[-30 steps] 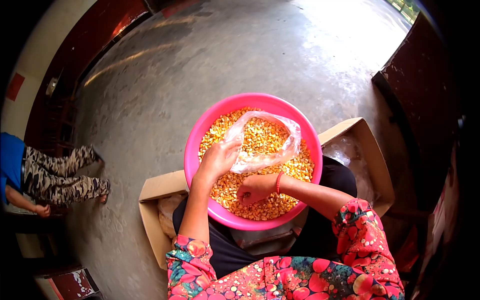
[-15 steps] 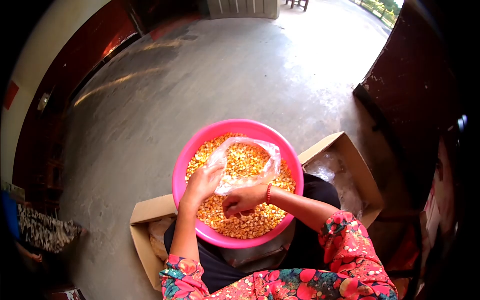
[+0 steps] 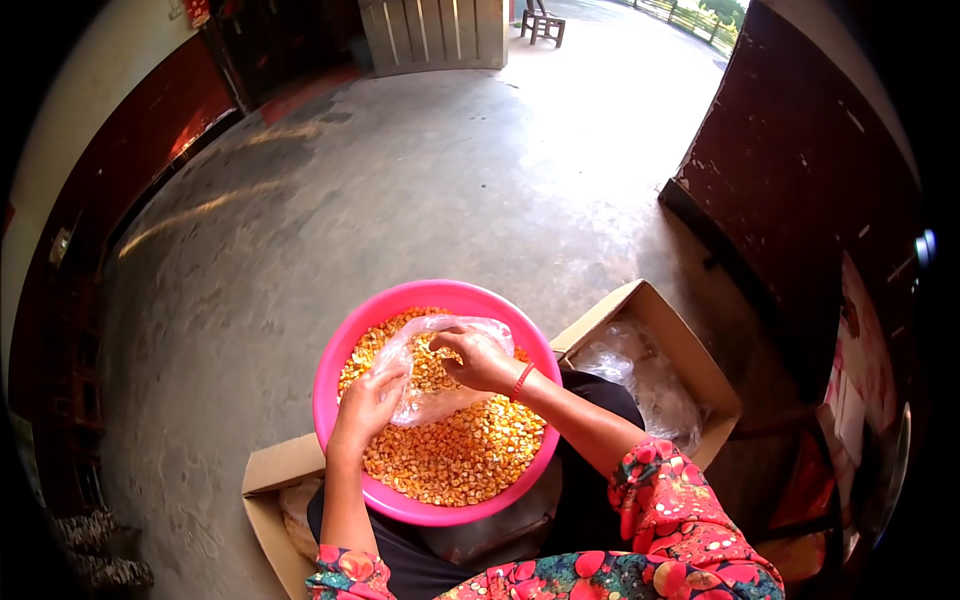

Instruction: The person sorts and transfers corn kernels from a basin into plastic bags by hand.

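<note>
A pink basin (image 3: 325,400) full of yellow corn kernels (image 3: 450,465) rests at my lap. A clear plastic bag (image 3: 425,408), its mouth spread wide, lies over the corn in the basin with kernels showing through and inside its opening. My left hand (image 3: 368,408) grips the bag's left edge between thumb and fingers. Above the bag's mouth, my right hand (image 3: 480,360) is bent downward, fingers curved and thumb apart, nothing visible in it. A red beaded bracelet (image 3: 522,381) circles that wrist.
On my right stands a cardboard box (image 3: 705,395) with clear plastic bags (image 3: 645,375) inside. Another cardboard box (image 3: 270,470) is at my left knee, partly hidden. A wooden stool (image 3: 542,28) stands by the bright doorway across the concrete floor (image 3: 230,330).
My right hand has lifted from the corn at the basin's near side and moved forward over the bag's mouth. My left hand keeps its hold. The whole view has shifted.
</note>
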Tool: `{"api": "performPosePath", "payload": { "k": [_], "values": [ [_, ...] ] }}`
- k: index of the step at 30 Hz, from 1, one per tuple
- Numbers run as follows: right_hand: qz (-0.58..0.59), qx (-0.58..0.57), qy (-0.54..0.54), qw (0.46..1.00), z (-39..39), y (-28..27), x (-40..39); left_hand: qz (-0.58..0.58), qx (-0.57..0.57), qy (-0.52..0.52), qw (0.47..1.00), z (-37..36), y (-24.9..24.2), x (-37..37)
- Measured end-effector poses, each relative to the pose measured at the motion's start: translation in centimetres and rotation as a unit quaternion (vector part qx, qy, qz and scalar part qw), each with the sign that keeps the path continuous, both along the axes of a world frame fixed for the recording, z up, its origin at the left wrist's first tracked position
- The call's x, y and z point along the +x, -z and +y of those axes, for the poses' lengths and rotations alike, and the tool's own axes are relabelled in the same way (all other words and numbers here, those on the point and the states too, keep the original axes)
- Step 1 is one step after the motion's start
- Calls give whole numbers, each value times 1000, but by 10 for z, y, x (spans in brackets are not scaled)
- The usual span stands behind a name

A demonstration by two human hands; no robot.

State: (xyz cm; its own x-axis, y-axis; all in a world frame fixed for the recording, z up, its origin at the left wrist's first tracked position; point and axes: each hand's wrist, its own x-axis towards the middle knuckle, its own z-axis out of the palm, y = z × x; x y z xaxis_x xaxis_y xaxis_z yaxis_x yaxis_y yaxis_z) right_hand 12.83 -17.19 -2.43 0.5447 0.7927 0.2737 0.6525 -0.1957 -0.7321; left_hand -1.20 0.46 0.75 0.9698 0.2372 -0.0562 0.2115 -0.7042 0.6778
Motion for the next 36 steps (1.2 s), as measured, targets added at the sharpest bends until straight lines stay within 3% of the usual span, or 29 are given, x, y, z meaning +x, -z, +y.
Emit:
{"api": "performPosePath", "payload": {
  "k": [2, 4, 5, 8, 9, 12, 15, 18, 28, 30, 36],
  "values": [
    [-104, 52, 7, 993, 3, 0, -6, -5, -1, 8, 1000, 1, 2, 0],
    [-71, 0, -54, 996, 5, -3, -11, 28, -5, 21, 999, 1, 3, 0],
    [-82, 60, -73, 992, 8, -3, -18, 27, -5, 23, 999, 0, 1, 0],
    [-121, 9, -156, 980, 9, -6, -30, 65, 5, 24, 998, 0, -3, 1],
    [-119, 52, -181, 975, 11, -2, -35, 44, 5, 31, 999, 2, 1, 0],
    [-64, 24, -233, 970, 13, -3, -64, 19, -4, 46, 999, 3, 4, -1],
    [-133, -99, -291, 942, 20, 21, -93, 28, 2, 47, 998, 1, 1, 0],
    [-150, -110, -315, 931, 15, 41, -108, 19, 2, 50, 999, 1, 1, 0],
    [-92, -132, -341, 926, 22, 40, -101, 16, -7, 44, 999, 2, 5, -2],
    [5, -137, -381, 914, 25, 45, -96, 18, -8, 45, 999, 2, 6, -2],
    [80, -124, -423, 894, 26, 58, -88, 13, -2, 58, 998, 0, 1, -1]
  ]
}}
